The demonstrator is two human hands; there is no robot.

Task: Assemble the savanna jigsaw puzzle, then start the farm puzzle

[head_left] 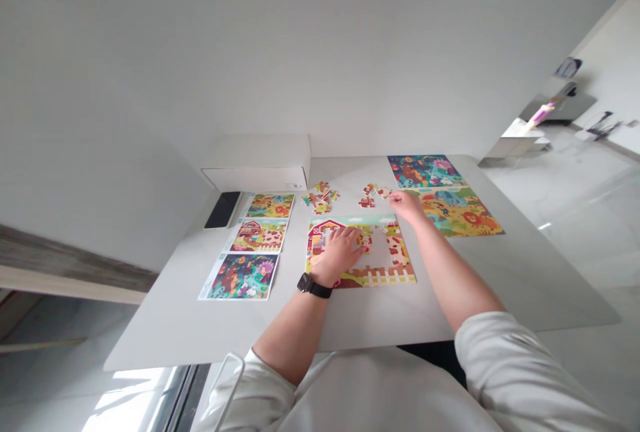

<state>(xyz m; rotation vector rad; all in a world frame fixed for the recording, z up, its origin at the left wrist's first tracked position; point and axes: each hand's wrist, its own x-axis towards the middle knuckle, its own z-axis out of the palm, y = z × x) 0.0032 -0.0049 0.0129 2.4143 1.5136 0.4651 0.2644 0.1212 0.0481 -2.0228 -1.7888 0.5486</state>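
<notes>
A farm puzzle (393, 277) lies before me, its border laid out and bare gaps in its middle. My left hand (341, 253), with a black watch at the wrist, rests over its left half, fingers spread flat. Beyond the puzzle's top edge, my right hand (406, 207) pinches the edge of a pale puzzle piece (384, 193). Just left of that are a red piece (367, 203) and another small piece (370, 189). A heap of loose colourful pieces (321, 198) sits farther left, behind the puzzle.
Three picture cards (245, 277) line the left side, with a black phone (223, 210) beside them. A white box (256, 162) stands at the back left against the wall. Two finished-looking puzzles, a dark one (427, 171) and a yellow one (465, 212), lie at the right.
</notes>
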